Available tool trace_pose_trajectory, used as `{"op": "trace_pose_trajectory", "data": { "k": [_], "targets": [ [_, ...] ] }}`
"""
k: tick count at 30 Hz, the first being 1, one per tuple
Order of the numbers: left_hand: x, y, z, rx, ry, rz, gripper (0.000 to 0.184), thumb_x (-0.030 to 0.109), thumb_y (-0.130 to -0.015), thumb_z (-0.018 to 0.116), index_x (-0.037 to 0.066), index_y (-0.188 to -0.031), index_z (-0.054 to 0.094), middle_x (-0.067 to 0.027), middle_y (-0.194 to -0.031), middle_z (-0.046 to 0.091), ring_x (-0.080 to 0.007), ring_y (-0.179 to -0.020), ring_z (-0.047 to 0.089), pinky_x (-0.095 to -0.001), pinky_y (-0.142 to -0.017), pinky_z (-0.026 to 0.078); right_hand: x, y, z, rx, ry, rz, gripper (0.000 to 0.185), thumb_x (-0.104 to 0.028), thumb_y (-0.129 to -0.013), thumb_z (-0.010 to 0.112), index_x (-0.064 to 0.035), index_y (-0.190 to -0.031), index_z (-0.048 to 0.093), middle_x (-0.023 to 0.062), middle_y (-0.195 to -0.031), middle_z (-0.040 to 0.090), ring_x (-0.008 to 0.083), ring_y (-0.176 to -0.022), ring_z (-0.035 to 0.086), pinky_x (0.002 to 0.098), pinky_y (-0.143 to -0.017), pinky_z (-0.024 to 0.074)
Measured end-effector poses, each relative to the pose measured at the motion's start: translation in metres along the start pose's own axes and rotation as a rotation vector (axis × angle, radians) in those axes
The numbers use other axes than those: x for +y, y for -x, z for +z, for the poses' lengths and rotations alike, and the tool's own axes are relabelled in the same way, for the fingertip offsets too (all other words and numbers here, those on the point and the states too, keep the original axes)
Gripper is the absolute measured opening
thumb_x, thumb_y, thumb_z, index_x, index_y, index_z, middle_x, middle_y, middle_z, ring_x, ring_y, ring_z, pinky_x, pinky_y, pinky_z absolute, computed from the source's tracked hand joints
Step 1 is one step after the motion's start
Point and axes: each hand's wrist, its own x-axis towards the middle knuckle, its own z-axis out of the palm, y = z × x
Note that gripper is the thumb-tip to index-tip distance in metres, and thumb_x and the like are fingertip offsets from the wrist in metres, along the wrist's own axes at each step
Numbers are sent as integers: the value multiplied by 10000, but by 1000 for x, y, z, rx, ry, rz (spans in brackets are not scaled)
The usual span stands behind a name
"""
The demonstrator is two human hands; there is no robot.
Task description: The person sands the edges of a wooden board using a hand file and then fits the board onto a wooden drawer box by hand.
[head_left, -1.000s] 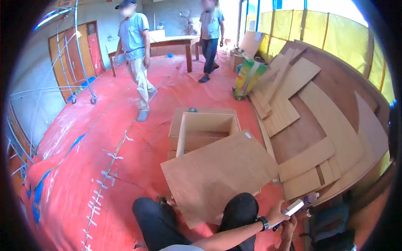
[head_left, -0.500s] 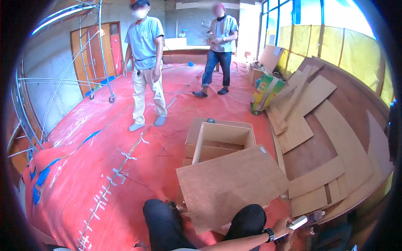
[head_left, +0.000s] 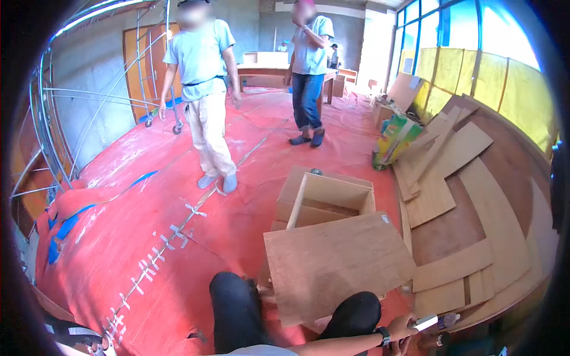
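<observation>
My left arm, with a dark wristwatch [head_left: 383, 336], crosses my lap to the right. At its end my left hand [head_left: 400, 327] is closed on a white rectangular object [head_left: 425, 323] whose kind I cannot make out. Just below it show what look like fingers of my right hand [head_left: 405, 345], mostly hidden; their grip is unclear. A brown plywood panel [head_left: 338, 267] lies tilted in front of my knees, against an open wooden box [head_left: 297, 199]. Beside the white object is a clear plastic bottle [head_left: 449, 320].
Cut plywood pieces [head_left: 454, 270] lie along the right. A green and yellow carton [head_left: 393, 142] stands behind them. Two people [head_left: 202, 89] are ahead on the red floor sheet [head_left: 142, 219]. Metal scaffolding [head_left: 101, 89] on wheels stands at left. A long table [head_left: 261, 71] is at the back.
The view has shifted, so the scene sits further right. The person at left is nearer; the one at right has stepped and raised a hand to the face. My left hand keeps the white object.
</observation>
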Motion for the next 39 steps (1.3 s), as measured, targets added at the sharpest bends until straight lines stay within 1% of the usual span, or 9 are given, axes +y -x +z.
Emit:
{"op": "trace_pose_trajectory", "data": {
  "k": [8,11,14,20,23,29,33,37,39],
  "targets": [
    [-2,-2,6,-86,38,0,370,251,-814,786,23,-1081,670,-178,-1026,736,-323,-954,722,-426,-824,552,-10,-6,6,-19,-1,-22,314,-278,-1013,593,-8,-1150,679,154,-881,719,283,-802,698,406,-705,542],
    [6,9,2,21,-73,123,268,246,-835,736,15,-968,705,-187,-888,740,-336,-828,733,-443,-752,560,-15,-4,9,-25,3,-27,315,-279,-1013,593,-8,-1149,679,155,-884,719,284,-805,698,408,-707,542],
    [22,11,-11,-156,-191,57,225,229,-857,667,11,-851,722,-187,-715,705,-352,-670,715,-470,-665,562,-18,-2,15,-34,-5,-33,316,-280,-1014,592,-8,-1149,679,155,-887,719,286,-807,698,409,-708,542],
    [-21,-1,8,-103,-340,148,212,208,-891,620,40,-809,720,-129,-611,673,-330,-548,673,-487,-590,537,-29,3,22,-40,-22,-54,317,-283,-1015,591,-8,-1149,678,157,-892,719,289,-812,697,412,-711,541],
    [-8,3,4,-146,-400,23,198,200,-890,621,53,-944,743,-163,-741,715,-340,-682,709,-495,-663,545,-30,9,28,-45,-33,-60,318,-284,-1016,591,-9,-1149,678,158,-895,719,291,-815,697,414,-713,541],
    [-1,6,10,50,-432,352,351,122,-912,608,86,-1254,675,-191,-1061,703,-370,-986,678,-508,-833,521,-31,27,37,-64,-78,-96,320,-287,-1017,590,-9,-1149,678,159,-901,718,294,-819,697,416,-716,541],
    [10,-4,2,56,-143,390,157,144,-929,629,31,-1012,699,-213,-839,670,-368,-824,674,-470,-742,519,-24,50,49,-69,-143,-122,321,-288,-1018,590,-9,-1149,678,160,-905,718,297,-823,697,418,-718,541],
    [29,-31,-11,291,-56,382,225,195,-977,650,-31,-978,645,-186,-823,656,-330,-752,626,-410,-709,499,-21,72,60,-85,-188,-155,322,-290,-1019,589,-9,-1149,678,162,-909,718,299,-826,697,420,-721,541],
    [116,-4,-79,235,-126,278,315,279,-982,659,-20,-884,654,-169,-709,615,-315,-639,564,-403,-634,478,-22,68,65,-100,-195,-179,323,-291,-1019,589,-9,-1149,677,162,-911,718,300,-828,697,421,-722,541]
  ]
}}
